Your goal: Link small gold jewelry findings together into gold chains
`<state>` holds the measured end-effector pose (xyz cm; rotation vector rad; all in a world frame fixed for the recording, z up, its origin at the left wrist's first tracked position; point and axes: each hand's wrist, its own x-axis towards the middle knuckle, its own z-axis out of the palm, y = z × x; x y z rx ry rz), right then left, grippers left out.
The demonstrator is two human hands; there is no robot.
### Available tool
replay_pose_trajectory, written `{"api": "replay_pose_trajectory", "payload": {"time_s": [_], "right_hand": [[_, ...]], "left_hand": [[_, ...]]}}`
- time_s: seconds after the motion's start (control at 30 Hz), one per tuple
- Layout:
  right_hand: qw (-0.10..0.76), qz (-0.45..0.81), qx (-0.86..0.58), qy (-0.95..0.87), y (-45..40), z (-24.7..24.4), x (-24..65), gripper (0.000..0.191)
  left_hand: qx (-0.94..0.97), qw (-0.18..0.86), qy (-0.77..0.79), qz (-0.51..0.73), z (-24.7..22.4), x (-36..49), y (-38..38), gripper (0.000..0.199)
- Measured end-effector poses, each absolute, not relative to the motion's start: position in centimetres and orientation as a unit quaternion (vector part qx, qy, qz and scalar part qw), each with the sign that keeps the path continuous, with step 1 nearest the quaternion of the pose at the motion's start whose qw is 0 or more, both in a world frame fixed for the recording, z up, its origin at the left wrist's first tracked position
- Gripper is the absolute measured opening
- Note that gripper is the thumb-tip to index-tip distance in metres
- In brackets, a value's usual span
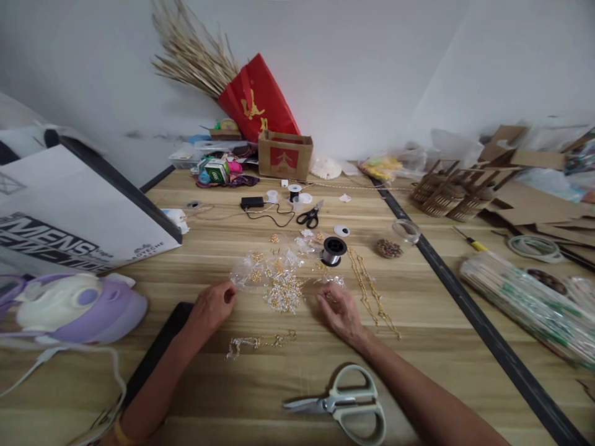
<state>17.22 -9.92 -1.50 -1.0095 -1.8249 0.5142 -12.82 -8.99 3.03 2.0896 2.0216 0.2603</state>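
Observation:
My left hand (pixel 214 308) is closed in a pinch beside the small plastic bags (pixel 246 271); anything between its fingertips is too small to make out. Between my hands lies a pile of small clear and gold beads (pixel 283 291). My right hand (pixel 335 303) rests at the pile's right side, fingers curled together, their contents hidden. A short beaded chain (pixel 260 341) lies in front of the pile. Right of my right hand is a long gold chain (pixel 367 285). A spool of wire (pixel 333 250) stands behind that hand.
Large scissors (pixel 344 406) lie near the front, left of my right forearm. Black scissors (pixel 310 215) and an open jar of beads (pixel 389 248) are farther back. A white box (pixel 79 217) and a purple device (pixel 102 310) stand left; packaged sticks (pixel 525 303) lie right.

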Motion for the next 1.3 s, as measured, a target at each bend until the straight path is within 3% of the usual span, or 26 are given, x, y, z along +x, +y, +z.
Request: {"api": "replay_pose_trajectory", "payload": {"time_s": [0.63,0.73,1.03,1.3], "right_hand": [[0.472,0.211,-0.415,-0.748,-9.9,-1.4,17.3,0.010],[0.472,0.217,-0.417,-0.746,-10.0,-1.4,17.3,0.010],[0.498,0.185,-0.399,-0.747,-10.2,-1.1,17.1,0.010],[0.510,0.143,-0.387,-0.754,-11.3,0.2,16.4,0.010]], "left_hand": [[0.674,0.144,0.699,0.190,4.2,-12.9,-8.0,0.012],[0.644,0.223,0.673,0.286,4.3,-12.7,-8.1,0.017],[0.361,0.627,0.509,0.467,3.8,-6.2,-10.0,0.025],[0.131,0.778,0.402,0.465,4.1,-1.1,-11.1,0.026]]}}
